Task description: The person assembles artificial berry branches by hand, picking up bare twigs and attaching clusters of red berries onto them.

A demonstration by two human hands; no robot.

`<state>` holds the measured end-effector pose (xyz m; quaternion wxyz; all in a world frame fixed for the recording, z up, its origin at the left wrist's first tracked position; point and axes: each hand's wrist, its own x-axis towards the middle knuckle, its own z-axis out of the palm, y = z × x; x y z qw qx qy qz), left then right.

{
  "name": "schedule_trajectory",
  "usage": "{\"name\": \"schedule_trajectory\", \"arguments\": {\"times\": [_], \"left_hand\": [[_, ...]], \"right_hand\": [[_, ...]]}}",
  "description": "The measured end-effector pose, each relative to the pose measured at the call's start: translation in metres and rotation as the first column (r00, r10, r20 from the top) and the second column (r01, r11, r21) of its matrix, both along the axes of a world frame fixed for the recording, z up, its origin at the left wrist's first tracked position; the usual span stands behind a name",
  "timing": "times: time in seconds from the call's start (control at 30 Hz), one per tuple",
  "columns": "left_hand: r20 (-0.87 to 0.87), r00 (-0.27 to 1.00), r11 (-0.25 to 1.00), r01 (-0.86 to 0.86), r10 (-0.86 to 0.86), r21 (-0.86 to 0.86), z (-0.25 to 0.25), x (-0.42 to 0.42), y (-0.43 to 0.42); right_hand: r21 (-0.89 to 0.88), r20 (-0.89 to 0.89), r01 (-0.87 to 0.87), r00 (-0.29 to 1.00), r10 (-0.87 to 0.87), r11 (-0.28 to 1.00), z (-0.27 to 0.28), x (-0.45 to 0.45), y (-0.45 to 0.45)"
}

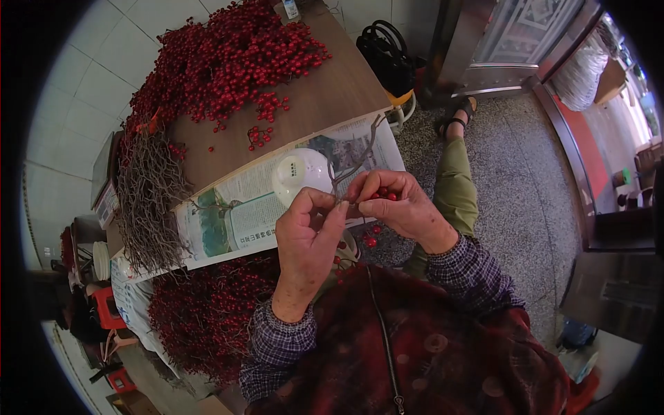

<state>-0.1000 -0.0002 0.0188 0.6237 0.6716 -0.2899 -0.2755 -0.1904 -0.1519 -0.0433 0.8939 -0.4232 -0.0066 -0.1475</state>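
Observation:
My left hand (308, 242) pinches a thin brown branch (360, 159) near its lower end; the forked twig rises above my fingers over the newspaper. Close beside it, my right hand (401, 211) is closed around several small red berries (384, 194), its thumb and finger meeting near the branch. More red berries (371, 242) hang just below my hands. A white bowl (301, 173), upside down, rests on the newspaper (259, 207) behind my left hand.
A large heap of red berry sprays (228, 62) lies on the wooden table (332, 90), its bare stems (149, 194) bundled at the left. Another berry pile (207, 311) is below the table edge. A metal door (512, 41) stands at the upper right.

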Motion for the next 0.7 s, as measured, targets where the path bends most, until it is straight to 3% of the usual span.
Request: {"name": "schedule_trajectory", "arguments": {"times": [0.1, 0.17, 0.37, 0.6, 0.7], "left_hand": [[0.083, 0.996, 0.999, 0.01, -0.013, 0.042, -0.001, 0.0, 0.001], [0.228, 0.974, 0.997, -0.014, -0.003, 0.071, -0.003, 0.0, 0.0], [0.34, 0.94, 0.998, -0.025, 0.005, 0.054, -0.009, 0.004, -0.001], [0.296, 0.955, 0.999, -0.036, 0.024, 0.033, -0.009, 0.004, -0.002], [0.197, 0.98, 0.999, -0.007, -0.003, 0.051, -0.009, 0.005, 0.001]], "right_hand": [[0.001, -0.003, -0.01, 1.0, 0.01, 1.0, -0.003, 0.0, -0.001], [-0.017, -0.012, -0.005, 1.0, 0.005, 1.0, -0.004, -0.001, -0.001], [0.033, -0.029, -0.01, 1.0, 0.011, 0.999, -0.006, -0.001, 0.001], [0.082, -0.001, 0.007, 1.0, -0.007, 0.997, -0.01, 0.004, 0.01], [0.084, 0.023, 0.057, 0.998, -0.059, 0.995, -0.014, 0.006, 0.015]]}}
